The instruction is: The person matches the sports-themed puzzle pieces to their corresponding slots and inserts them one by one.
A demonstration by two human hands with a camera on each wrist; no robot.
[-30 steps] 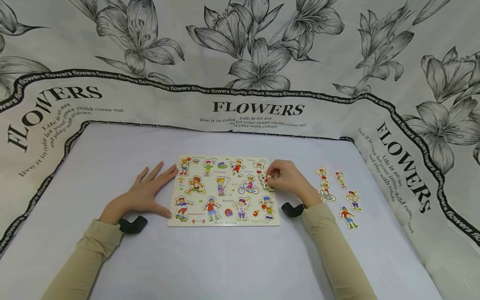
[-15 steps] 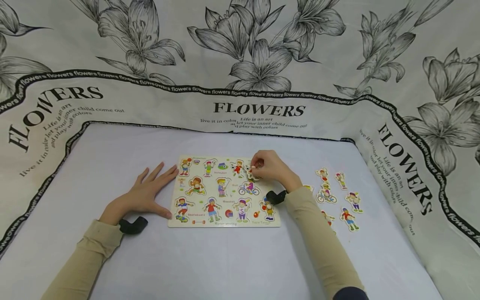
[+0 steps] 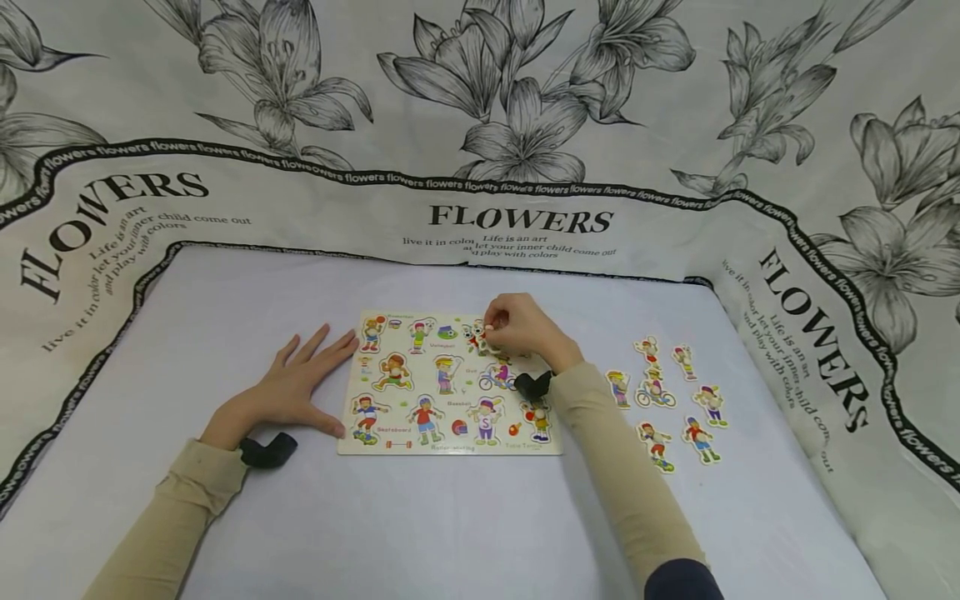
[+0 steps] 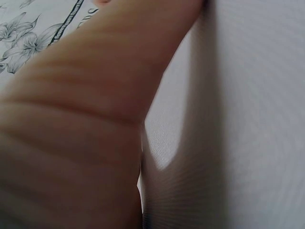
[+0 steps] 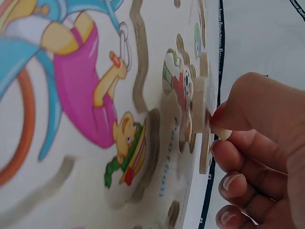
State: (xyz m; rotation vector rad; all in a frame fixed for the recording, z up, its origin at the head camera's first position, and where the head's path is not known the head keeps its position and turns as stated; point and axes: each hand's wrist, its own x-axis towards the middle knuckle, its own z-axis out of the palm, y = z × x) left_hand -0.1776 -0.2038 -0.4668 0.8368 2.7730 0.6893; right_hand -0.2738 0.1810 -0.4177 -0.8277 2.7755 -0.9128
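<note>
A flat puzzle board (image 3: 442, 408) printed with sports figures in cut-out shapes lies on the table. Between thumb and forefinger, my right hand (image 3: 525, 329) pinches the small pale knob (image 5: 222, 133) of a puzzle piece (image 5: 202, 109). In the right wrist view the piece is edge-on, close over the football player's recess (image 5: 183, 95); the other fingers are curled beside it. My left hand (image 3: 288, 387) lies spread on the table, fingertips and thumb tip at the board's left edge. Only the skin near the wrist fills the left wrist view.
Several loose puzzle pieces lie right of the board, among them a cyclist piece (image 3: 655, 388), a skateboarder piece (image 3: 656, 446) and a roller skater piece (image 3: 702, 440). A flower-printed cloth (image 3: 521, 250) rises behind the white table (image 3: 420, 525).
My right hand has carried the puzzle piece left and away from me, from the board's right edge to the football recess. Loose pieces formerly behind the forearm now show. My left hand stays put.
</note>
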